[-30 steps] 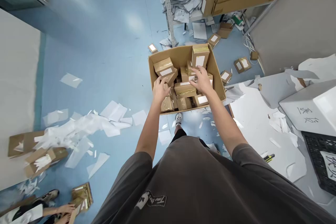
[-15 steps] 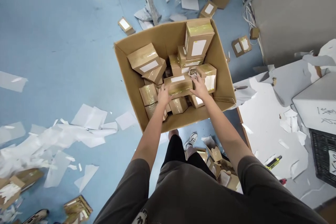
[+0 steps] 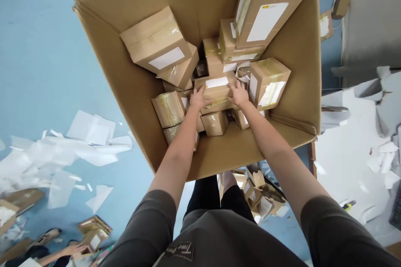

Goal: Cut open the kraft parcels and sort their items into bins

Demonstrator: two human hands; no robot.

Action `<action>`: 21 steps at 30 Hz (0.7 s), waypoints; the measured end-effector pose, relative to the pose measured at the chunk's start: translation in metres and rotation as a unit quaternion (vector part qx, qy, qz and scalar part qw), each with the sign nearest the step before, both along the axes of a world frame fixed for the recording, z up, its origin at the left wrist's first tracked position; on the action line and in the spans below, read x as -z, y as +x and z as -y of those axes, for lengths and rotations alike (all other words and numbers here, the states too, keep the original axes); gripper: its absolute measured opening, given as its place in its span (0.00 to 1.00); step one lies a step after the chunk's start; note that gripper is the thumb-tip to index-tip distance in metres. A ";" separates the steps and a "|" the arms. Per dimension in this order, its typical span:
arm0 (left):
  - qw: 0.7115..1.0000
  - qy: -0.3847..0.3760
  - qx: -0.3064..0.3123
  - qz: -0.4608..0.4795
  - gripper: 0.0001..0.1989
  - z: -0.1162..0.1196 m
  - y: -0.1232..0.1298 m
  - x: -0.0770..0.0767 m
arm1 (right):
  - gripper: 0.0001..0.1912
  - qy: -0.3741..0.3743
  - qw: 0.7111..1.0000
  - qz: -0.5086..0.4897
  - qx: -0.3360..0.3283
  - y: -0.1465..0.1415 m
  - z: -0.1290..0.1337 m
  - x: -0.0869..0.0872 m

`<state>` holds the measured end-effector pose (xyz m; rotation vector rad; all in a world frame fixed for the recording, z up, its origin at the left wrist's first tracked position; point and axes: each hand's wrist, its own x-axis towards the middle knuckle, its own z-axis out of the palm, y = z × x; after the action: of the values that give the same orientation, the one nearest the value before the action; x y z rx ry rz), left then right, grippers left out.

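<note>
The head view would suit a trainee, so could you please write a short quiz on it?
1. What do the left hand and right hand both touch? A) a knife; B) a small box; C) a cable.
2. True or false: the big carton is sealed shut.
3. Fill in: white ____ lies scattered on the floor at picture left.

Key: 1. B; 2. false, its top is open; 3. paper.

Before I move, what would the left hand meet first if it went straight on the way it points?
The left hand would likely meet the long brown cardboard box with a white label first, since it appears to touch that box; depth beyond is unclear.
</note>
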<state>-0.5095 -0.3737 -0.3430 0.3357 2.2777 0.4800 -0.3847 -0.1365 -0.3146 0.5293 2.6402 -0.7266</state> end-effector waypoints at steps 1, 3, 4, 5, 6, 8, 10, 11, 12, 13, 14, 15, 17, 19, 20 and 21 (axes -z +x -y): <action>1.000 0.007 -0.004 0.003 0.63 0.001 0.002 0.003 | 0.46 0.002 1.000 0.002 0.011 0.002 0.000 0.005; 1.000 0.019 -0.009 0.008 0.63 0.004 0.010 0.003 | 0.45 0.000 1.000 0.003 0.024 0.006 0.001 0.009; 1.000 0.021 -0.012 0.009 0.63 0.004 0.014 0.000 | 0.44 -0.001 1.000 0.005 0.026 0.007 0.003 0.010; 1.000 0.018 -0.015 0.008 0.63 0.005 0.019 -0.004 | 0.43 -0.001 1.000 0.008 0.026 0.009 0.005 0.009; 1.000 0.011 -0.019 0.002 0.62 0.005 0.025 -0.009 | 0.43 0.000 1.000 0.011 0.026 0.010 0.008 0.008; 0.999 -0.003 -0.026 -0.021 0.60 0.006 0.035 -0.021 | 0.44 0.004 1.000 0.005 0.023 0.014 0.014 0.002; 0.999 -0.006 -0.030 -0.045 0.57 0.008 0.045 -0.035 | 0.48 0.009 1.000 -0.013 0.017 0.018 0.021 -0.007; 0.998 -0.003 -0.030 -0.053 0.55 0.009 0.050 -0.041 | 0.49 0.012 1.000 -0.024 0.012 0.020 0.024 -0.013; 0.998 0.001 -0.030 -0.060 0.53 0.011 0.053 -0.049 | 0.51 0.015 0.999 -0.034 0.005 0.021 0.026 -0.020; 0.997 0.006 -0.031 -0.068 0.52 0.013 0.056 -0.056 | 0.52 0.018 0.999 -0.044 -0.002 0.023 0.029 -0.028; 0.996 0.013 -0.032 -0.078 0.50 0.015 0.058 -0.064 | 0.52 0.020 0.998 -0.053 -0.009 0.023 0.030 -0.038; 0.995 0.020 -0.032 -0.092 0.48 0.018 0.060 -0.073 | 0.53 0.022 0.998 -0.061 -0.016 0.023 0.032 -0.049; 0.991 0.034 -0.031 -0.125 0.46 0.022 0.061 -0.094 | 0.53 0.030 0.996 -0.075 -0.026 0.022 0.034 -0.074; 0.987 0.038 -0.029 -0.156 0.43 0.025 0.061 -0.122 | 0.51 0.042 0.995 -0.086 -0.026 0.021 0.036 -0.103; 0.985 0.036 -0.027 -0.167 0.42 0.026 0.061 -0.138 | 0.50 0.049 0.994 -0.091 -0.024 0.021 0.038 -0.118; 0.983 0.034 -0.025 -0.177 0.41 0.026 0.061 -0.156 | 0.49 0.057 0.994 -0.096 -0.020 0.021 0.039 -0.134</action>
<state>-0.4490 -0.4000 -0.1873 0.4263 2.6248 0.5604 -0.3632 -0.1751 -0.1806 0.4552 2.8760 -0.6455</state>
